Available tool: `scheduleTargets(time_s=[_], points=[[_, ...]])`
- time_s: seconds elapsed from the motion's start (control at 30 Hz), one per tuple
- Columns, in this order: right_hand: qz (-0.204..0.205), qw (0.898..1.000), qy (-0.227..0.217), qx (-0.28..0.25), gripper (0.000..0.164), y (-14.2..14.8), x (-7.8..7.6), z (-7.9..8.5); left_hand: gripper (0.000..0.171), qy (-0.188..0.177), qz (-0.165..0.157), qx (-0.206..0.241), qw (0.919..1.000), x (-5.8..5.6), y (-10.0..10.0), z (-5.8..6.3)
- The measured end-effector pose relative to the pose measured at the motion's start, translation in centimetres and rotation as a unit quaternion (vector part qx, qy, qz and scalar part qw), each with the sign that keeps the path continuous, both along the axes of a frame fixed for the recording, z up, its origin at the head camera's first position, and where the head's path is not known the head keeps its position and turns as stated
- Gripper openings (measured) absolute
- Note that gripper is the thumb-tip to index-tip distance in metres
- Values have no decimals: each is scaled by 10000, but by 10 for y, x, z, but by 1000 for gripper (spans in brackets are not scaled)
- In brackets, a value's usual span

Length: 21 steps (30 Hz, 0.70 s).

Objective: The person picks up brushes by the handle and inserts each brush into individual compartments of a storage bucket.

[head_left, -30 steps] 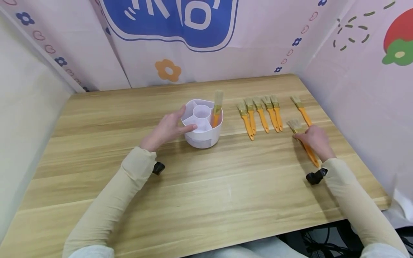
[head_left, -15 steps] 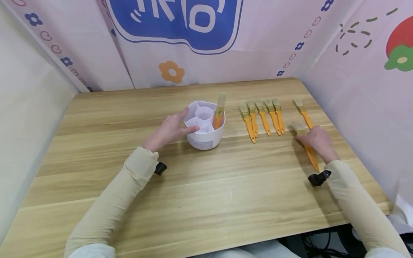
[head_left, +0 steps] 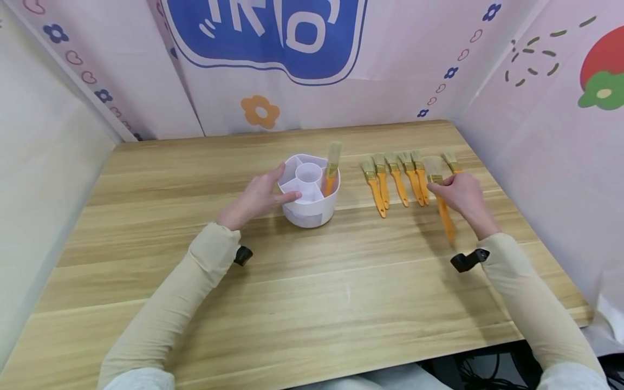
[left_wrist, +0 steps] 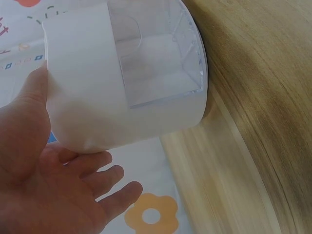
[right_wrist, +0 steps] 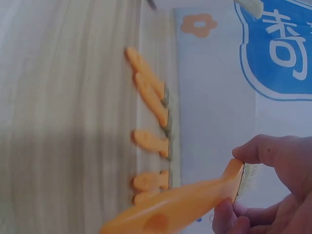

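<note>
My right hand pinches a paintbrush near its metal band, bristles up and orange handle slanting down, lifted off the table. In the right wrist view, thumb and fingers meet around the handle. A white round caddy with a central cup and divided compartments stands left of centre. One paintbrush stands bristles-up in its right compartment. My left hand rests against the caddy's left side, thumb at the rim and fingers spread; the left wrist view shows loose, extended fingers below the wall.
Several paintbrushes lie in a row right of the caddy. Another paintbrush lies farther right, partly hidden behind my right hand. The wooden table meets a printed back wall and a right side wall.
My right hand has picked the paintbrush up off the table and carried it up and left, toward the row of brushes. My left hand and the caddy stay in place.
</note>
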State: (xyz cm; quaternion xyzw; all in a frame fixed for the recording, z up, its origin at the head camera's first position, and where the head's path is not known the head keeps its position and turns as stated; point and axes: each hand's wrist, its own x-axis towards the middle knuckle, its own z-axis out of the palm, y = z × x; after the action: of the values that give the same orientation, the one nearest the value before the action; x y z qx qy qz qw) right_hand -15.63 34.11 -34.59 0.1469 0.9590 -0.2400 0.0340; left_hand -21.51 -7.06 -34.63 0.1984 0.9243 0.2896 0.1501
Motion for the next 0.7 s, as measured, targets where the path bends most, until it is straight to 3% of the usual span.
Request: scheduleTargets(time_s=[0.43,0.7], points=[[115,9985,414,-330,51,-39,-17,8,92,50,-7,52,10000,3,0,-2],[168,9963,701,-469,38,-57,-22,11,92,40,20,-11,10000,2,1,0]])
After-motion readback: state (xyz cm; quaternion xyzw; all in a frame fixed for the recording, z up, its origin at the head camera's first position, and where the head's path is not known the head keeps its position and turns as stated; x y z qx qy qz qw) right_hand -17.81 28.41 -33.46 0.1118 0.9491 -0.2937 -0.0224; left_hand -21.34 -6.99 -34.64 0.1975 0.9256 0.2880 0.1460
